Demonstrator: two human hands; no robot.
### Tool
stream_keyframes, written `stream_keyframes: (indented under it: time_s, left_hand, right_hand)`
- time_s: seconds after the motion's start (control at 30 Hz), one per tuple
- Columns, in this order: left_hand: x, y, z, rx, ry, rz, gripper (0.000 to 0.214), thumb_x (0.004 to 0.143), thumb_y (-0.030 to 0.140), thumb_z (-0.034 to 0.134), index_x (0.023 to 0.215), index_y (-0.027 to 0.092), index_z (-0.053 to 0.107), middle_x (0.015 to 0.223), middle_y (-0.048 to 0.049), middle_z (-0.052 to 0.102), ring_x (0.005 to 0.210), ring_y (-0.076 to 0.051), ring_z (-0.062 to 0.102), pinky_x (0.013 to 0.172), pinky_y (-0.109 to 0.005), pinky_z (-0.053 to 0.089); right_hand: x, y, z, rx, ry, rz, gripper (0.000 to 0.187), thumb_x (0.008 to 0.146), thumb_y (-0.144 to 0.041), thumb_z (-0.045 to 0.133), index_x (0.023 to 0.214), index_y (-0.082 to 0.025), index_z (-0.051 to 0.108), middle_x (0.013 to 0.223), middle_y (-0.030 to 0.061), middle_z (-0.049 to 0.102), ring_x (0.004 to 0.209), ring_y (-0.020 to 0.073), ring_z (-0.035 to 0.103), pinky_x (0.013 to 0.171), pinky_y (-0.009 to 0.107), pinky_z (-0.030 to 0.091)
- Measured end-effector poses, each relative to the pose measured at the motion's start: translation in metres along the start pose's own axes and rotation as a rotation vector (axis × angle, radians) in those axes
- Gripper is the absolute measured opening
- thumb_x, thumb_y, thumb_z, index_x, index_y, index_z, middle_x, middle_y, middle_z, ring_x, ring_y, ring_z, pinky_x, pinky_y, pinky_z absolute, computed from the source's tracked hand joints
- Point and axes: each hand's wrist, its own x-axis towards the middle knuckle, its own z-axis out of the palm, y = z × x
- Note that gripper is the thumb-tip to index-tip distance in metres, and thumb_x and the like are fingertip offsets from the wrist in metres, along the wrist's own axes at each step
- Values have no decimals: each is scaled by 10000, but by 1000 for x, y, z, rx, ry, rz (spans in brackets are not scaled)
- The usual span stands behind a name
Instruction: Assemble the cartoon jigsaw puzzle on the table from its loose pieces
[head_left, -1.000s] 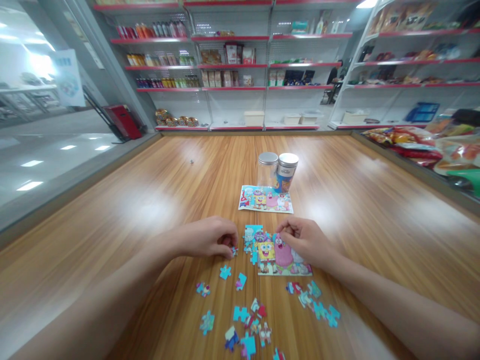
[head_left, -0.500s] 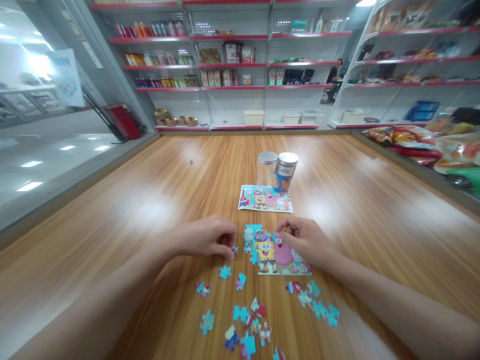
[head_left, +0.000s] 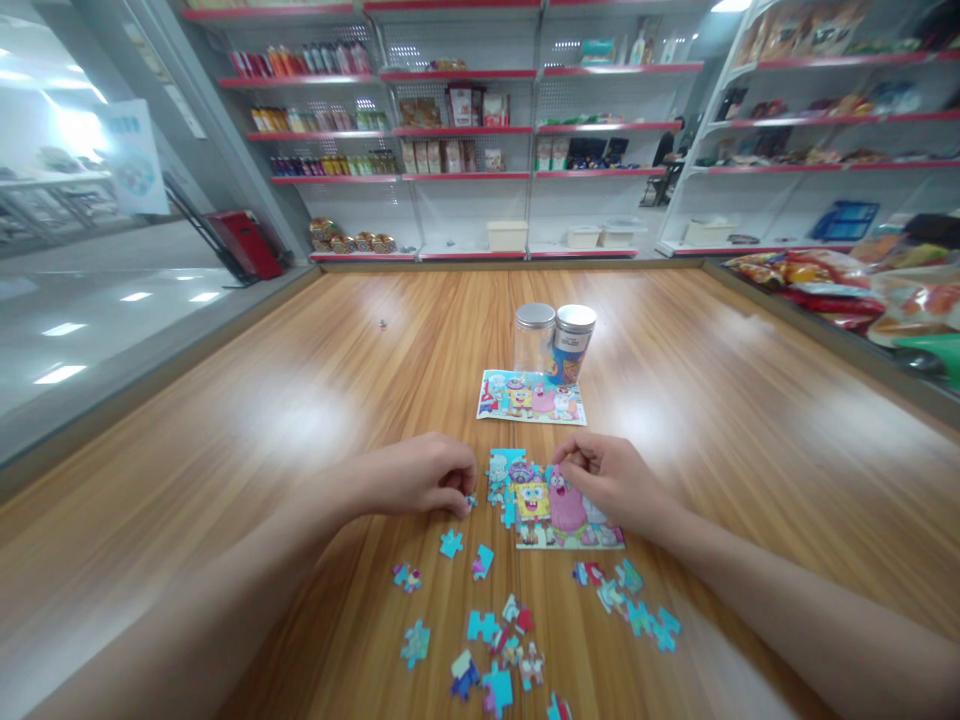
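In the head view, both forearms are stretching forward across a wooden table [head_left: 712, 420], wrists low and hands arched over the work. The left hand [head_left: 416, 475] is curving downward, its fingers bunching narrowly around a small puzzle piece [head_left: 469, 502] at the left edge of a partly assembled SpongeBob jigsaw puzzle [head_left: 555, 510]. The right hand [head_left: 611, 482] is hovering at that puzzle's upper right, its fingertips [head_left: 574, 462] pinching close together; whether they are holding a piece I cannot tell. Loose puzzle pieces [head_left: 480, 625] are lying scattered just below the puzzle. Farther ahead, a printed picture card [head_left: 531, 397] is lying flat, with two upright cylindrical jars [head_left: 555, 335] with metal lids standing side by side behind it. Red-edged store shelves [head_left: 457, 128] are lining the far wall.
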Motion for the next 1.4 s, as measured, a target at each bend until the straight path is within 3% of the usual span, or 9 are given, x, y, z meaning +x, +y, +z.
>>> stream_keyframes:
  time_s: [0.33, 0.8, 1.4]
  left_hand:
    - [3, 10, 8, 1, 15, 27, 165, 815, 228, 804, 834, 171, 650, 827, 17, 676, 752, -128, 606, 640, -208, 389]
    - [9, 12, 17, 21, 76, 131, 253, 849, 366, 788, 835, 157, 646, 838, -10, 673, 754, -139, 618, 629, -215, 389]
    - [8, 5, 21, -53, 130, 201, 355, 828, 449, 791, 885, 161, 592, 875, -7, 624, 745, -130, 563, 633, -214, 381]
  right_hand:
    - [0, 2, 1, 4, -1, 1, 96, 864, -210, 597, 876, -189, 690, 610, -45, 557, 561, 114, 526, 529, 228, 371]
    - [1, 3, 1, 1, 6, 3, 101, 866, -222, 599, 886, -191, 694, 616, -40, 572, 569, 120, 535, 531, 226, 379]
    - [1, 1, 1, -2, 3, 3, 106, 866, -229, 601, 885, -186, 696, 616, -36, 582, 569, 122, 543, 536, 230, 387]
